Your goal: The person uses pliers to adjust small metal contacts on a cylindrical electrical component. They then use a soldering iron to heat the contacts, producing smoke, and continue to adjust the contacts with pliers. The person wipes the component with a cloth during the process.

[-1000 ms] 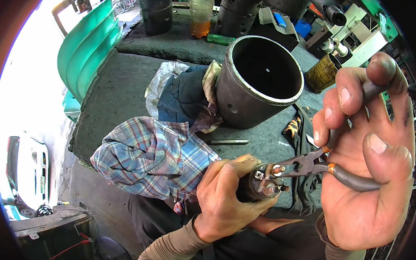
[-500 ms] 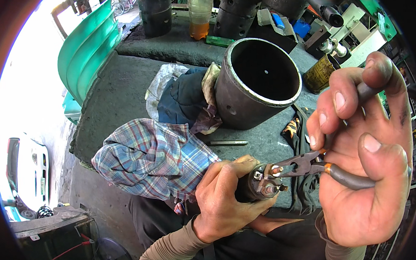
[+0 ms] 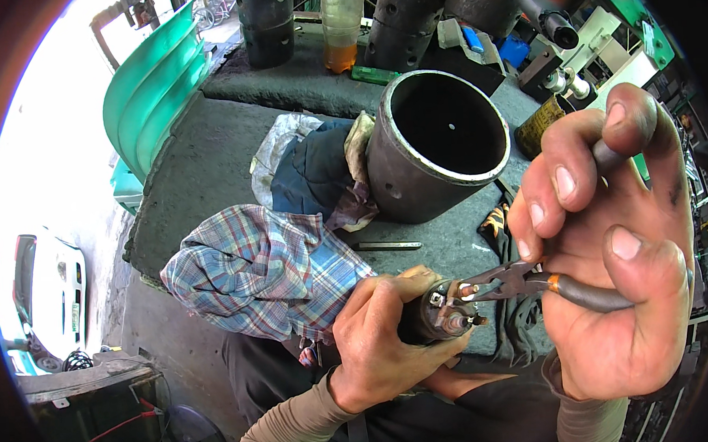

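Note:
My left hand [image 3: 379, 338] is wrapped round a dark cylindrical part [image 3: 421, 321] with metal studs and nuts on its top. My right hand [image 3: 607, 234] holds pliers [image 3: 515, 281] by their dark, orange-trimmed handles, fingers curled over the upper one and thumb by the lower. The plier jaws are at the upper stud [image 3: 469, 290] of the part; whether they grip it I cannot tell. A plaid cloth [image 3: 242, 273] lies just left of my left hand. A thin metal bar [image 3: 387, 246] lies above that hand, and dark straps [image 3: 505, 325] hang beside the part.
A large black steel cylinder [image 3: 408, 187] stands on the stone-like worktop [image 3: 172, 221] beside crumpled rags [image 3: 304, 164]. Behind are perforated cylinders [image 3: 393, 26], a plastic bottle [image 3: 338, 40] and a rusty yellow can [image 3: 538, 126]. A green plastic chair [image 3: 139, 96] and white car [image 3: 49, 297] are at the left.
My right hand has moved a little left, its fingertips curling further down over the pliers, whose handles shift slightly leftward. My left hand and the part have hardly moved.

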Action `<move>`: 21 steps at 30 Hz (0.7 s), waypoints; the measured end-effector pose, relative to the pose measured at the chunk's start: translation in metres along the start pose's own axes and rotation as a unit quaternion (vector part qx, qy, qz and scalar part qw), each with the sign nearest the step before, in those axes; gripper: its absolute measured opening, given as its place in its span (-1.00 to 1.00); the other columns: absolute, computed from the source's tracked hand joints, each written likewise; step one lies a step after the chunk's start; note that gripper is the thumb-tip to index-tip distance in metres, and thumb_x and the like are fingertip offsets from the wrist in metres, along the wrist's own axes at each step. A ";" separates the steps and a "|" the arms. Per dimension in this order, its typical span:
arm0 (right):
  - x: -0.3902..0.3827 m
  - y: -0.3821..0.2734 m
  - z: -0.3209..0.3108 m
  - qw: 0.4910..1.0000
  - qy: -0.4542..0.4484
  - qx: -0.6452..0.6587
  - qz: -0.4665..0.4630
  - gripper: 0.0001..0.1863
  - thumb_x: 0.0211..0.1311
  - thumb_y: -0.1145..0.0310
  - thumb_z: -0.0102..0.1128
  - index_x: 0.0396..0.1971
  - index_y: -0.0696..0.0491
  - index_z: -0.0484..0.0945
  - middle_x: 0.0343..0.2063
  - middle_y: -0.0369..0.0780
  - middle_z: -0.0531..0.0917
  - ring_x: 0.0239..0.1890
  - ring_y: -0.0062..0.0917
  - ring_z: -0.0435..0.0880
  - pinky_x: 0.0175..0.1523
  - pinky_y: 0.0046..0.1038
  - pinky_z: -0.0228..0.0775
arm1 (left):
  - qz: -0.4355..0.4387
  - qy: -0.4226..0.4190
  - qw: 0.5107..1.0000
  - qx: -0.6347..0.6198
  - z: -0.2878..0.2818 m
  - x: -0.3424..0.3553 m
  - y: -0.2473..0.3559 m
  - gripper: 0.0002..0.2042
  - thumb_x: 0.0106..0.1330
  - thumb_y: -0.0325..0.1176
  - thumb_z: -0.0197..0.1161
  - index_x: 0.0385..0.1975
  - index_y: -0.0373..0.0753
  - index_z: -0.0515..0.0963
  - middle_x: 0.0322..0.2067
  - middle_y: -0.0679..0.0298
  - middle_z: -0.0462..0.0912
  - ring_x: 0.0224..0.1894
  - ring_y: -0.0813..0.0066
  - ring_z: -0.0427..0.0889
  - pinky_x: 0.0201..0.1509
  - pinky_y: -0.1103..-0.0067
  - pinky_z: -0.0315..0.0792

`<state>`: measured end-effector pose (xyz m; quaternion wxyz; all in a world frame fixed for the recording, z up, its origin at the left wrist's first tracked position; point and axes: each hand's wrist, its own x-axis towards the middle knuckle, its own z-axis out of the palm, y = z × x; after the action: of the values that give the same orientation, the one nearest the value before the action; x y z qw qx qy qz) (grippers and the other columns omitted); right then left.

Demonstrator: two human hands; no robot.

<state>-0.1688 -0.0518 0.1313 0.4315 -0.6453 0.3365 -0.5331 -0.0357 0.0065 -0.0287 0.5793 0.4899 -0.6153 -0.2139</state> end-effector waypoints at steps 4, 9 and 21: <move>0.004 0.006 -0.003 0.999 -0.035 0.032 0.006 -0.36 0.23 0.12 0.20 0.25 0.08 0.27 -0.17 -0.17 0.44 -0.20 -0.52 0.47 -0.16 -0.44 0.43 | -0.010 0.002 1.000 0.009 -0.003 -0.001 -0.001 -0.32 -0.18 -0.29 0.89 -0.04 -0.31 0.64 -0.14 0.12 0.83 -0.15 0.33 0.86 -0.02 0.45 0.72; 0.014 0.003 -0.019 0.990 -0.120 0.070 -0.033 -0.45 0.27 0.16 0.18 0.21 -0.01 0.27 -0.21 -0.20 0.46 -0.28 -0.53 0.48 -0.21 -0.46 0.42 | -0.004 -0.011 0.999 -0.032 0.007 0.000 0.000 -0.33 -0.17 -0.29 0.89 -0.04 -0.31 0.65 -0.14 0.15 0.83 -0.15 0.37 0.85 -0.03 0.47 0.72; 0.008 0.003 -0.022 0.997 -0.024 0.074 -0.008 -0.51 0.24 0.29 0.23 0.13 0.10 0.33 0.09 0.07 0.49 -0.06 -0.33 0.69 -0.07 -0.31 0.65 | -0.027 0.001 1.000 -0.009 0.006 0.001 0.003 -0.35 -0.16 -0.28 0.87 -0.07 -0.27 0.61 -0.14 0.17 0.81 -0.17 0.34 0.82 -0.03 0.45 0.71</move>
<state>-0.1889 -0.0644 0.1325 0.4823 -0.6268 0.2804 -0.5439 -0.0419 0.0053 -0.0276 0.5785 0.5014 -0.5992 -0.2342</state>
